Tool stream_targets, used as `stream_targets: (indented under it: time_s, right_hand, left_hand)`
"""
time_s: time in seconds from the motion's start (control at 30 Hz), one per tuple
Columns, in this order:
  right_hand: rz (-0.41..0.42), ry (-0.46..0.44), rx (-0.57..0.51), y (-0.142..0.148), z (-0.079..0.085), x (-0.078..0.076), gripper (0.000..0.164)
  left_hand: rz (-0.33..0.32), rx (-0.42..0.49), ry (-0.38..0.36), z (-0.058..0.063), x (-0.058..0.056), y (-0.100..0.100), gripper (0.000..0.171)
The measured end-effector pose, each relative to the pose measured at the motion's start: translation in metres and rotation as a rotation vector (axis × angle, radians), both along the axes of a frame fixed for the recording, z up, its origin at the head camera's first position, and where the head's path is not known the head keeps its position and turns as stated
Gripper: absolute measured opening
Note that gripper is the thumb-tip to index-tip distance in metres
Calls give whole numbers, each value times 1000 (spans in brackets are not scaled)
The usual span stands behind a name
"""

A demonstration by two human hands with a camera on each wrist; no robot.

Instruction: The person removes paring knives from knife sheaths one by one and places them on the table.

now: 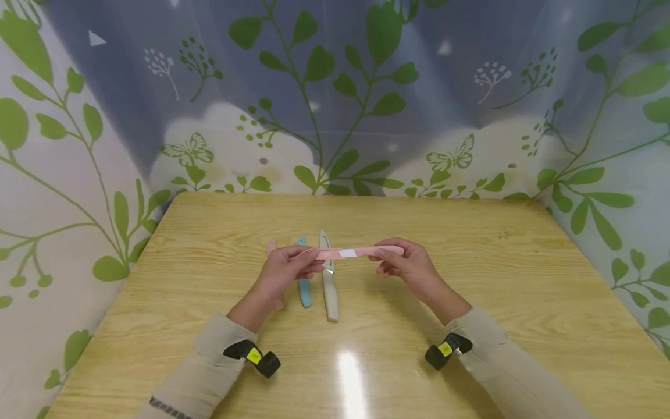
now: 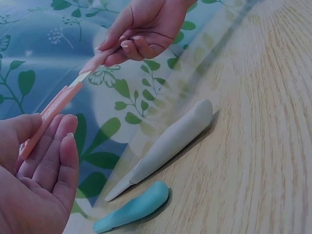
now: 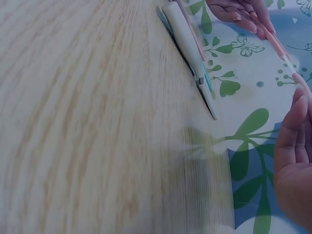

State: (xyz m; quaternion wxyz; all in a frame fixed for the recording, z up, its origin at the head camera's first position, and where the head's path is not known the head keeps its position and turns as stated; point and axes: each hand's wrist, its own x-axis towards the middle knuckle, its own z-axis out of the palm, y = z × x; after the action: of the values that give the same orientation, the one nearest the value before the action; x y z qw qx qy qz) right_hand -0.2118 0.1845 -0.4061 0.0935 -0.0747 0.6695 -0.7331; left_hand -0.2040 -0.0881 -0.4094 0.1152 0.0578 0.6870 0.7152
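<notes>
Both hands hold a pink knife level above the table. The left hand [image 1: 287, 269] pinches its pink sheath [image 2: 52, 108] between thumb and fingers. At the other end, the right hand [image 1: 408, 262] pinches the pink handle [image 2: 94, 63]. A short pale stretch of blade [image 2: 80, 78] shows between sheath and handle. Beneath the hands lies a knife with a beige handle [image 1: 330, 298], and beside it a slim blue utensil [image 1: 305, 294], partly covered by the left hand. Farther left, a pink utensil [image 1: 271, 247] is mostly hidden behind that hand; its kind cannot be told.
The wooden table [image 1: 497, 279] extends around both arms. A leaf-patterned curtain [image 1: 356, 116] hangs along its back edge and both sides. Black wrist cameras [image 1: 268, 364] are strapped over the beige sleeves [image 1: 222, 343].
</notes>
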Motion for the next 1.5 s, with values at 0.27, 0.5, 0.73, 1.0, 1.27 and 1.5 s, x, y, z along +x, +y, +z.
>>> stream_targets:
  time_s: [0.27,0.5,0.73,1.0,1.27,1.5]
  right_hand:
    - [3,14,-14,5,0,1,17]
    - [1,19,-22,7,1,3,11]
    - [-2,19,-22,10,2,3,15]
    - [-8,17,-33,13,2,3,13]
    - [-43,12,-12,19,1,4,16]
    - [-109,-46,6,25,2,4,28]
  left_hand:
    - [14,8,-13,-1,1,-1,33]
    - [26,14,-8,-3,2,-2,32]
    - [28,16,-17,-1,3,-4,32]
    - [40,3,-15,0,2,-5,31]
    - [60,5,-31,-1,1,-9,30]
    - [75,12,-39,-1,-1,-11,30]
